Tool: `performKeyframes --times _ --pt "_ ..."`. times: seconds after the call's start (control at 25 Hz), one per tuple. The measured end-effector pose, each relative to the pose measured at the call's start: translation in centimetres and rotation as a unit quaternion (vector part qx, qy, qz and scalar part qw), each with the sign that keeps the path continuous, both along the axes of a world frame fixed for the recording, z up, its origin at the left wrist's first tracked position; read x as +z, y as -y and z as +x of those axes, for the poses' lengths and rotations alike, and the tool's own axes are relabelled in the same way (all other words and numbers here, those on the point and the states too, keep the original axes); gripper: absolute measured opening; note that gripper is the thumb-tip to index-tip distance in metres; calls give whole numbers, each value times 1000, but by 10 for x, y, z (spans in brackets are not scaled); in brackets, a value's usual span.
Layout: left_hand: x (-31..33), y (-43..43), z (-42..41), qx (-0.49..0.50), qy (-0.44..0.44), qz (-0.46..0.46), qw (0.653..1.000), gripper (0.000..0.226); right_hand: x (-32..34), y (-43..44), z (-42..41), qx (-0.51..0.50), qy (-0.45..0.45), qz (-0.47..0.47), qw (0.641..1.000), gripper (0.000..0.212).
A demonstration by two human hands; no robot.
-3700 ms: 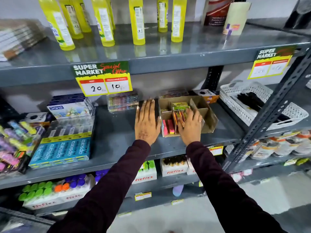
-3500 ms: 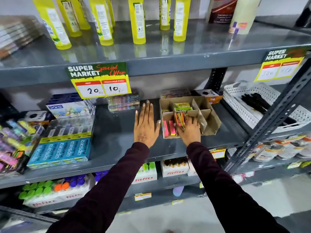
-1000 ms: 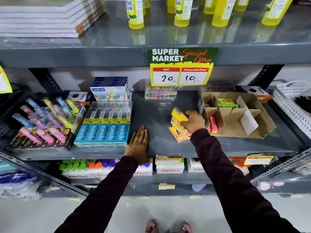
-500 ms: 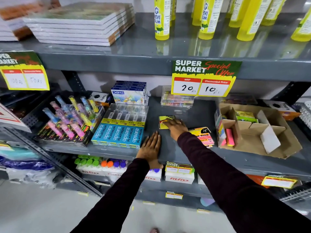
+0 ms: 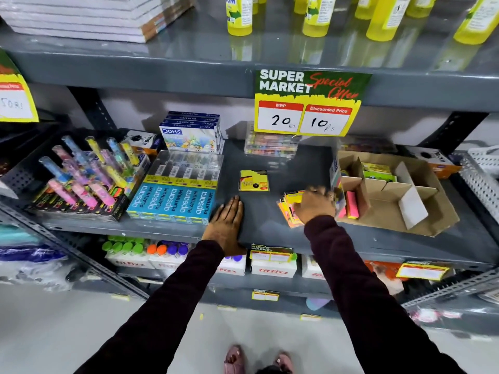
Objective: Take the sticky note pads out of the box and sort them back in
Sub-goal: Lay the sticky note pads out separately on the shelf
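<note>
Neon-coloured sticky note pads (image 5: pixel 288 211), a loose leaning pile on the grey shelf (image 5: pixel 283 163), sit under the right hand (image 5: pixel 316 205), fingers curled onto the top pad; whether they grip it I cannot tell. Left hand (image 5: pixel 226 222) lies flat and empty near the shelf's front lip. One yellow pad (image 5: pixel 253 180) lies apart, further back. Cardboard box (image 5: pixel 388 193) stands just right, some pads inside. Risk: a nudge could slide the pile over the front edge. Open room lies between the hands.

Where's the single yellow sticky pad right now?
The yellow pad lies flat mid-shelf, alone, between the apsara boxes and the pile under the right hand.
</note>
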State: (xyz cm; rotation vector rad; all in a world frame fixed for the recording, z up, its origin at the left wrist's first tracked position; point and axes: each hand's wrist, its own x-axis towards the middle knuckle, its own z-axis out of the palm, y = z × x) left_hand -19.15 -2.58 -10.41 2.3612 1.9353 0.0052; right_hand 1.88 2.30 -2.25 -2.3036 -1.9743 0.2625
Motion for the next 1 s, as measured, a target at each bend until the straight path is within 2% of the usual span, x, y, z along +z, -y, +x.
performKeyframes --times 0.24,0.52,0.6,0.68,0.72,0.8,0.84,0.88,1.0 --pt "0 0 -1 1 24 -1 1000 125 10 -1 19 -15 -23 -74 997 65" --pt "-1 -1 -1 2 12 -2 1000 126 19 -2 17 -14 -48 -27 998 74" --pt "-2 -1 -1 4 0 3 1000 126 22 -9 18 -18 -68 -20 997 63" --pt "-3 -2 -1 2 -7 9 1000 125 29 -18 21 -8 -127 -24 992 32" --pt "-3 -2 -1 2 -8 13 1000 124 33 -23 21 -1 -164 -26 986 24" --pt "-4 -2 -1 2 -6 15 1000 124 40 -35 21 1 -220 5 975 29" --pt "-4 -2 -1 2 -5 15 1000 124 43 -41 19 -9 -239 40 970 19" --pt "-5 -2 -1 1 -6 18 1000 123 43 -47 17 -15 -234 79 969 13" --pt "-6 -2 -3 -5 -14 14 1000 125 34 -57 9 35 -139 112 983 30"
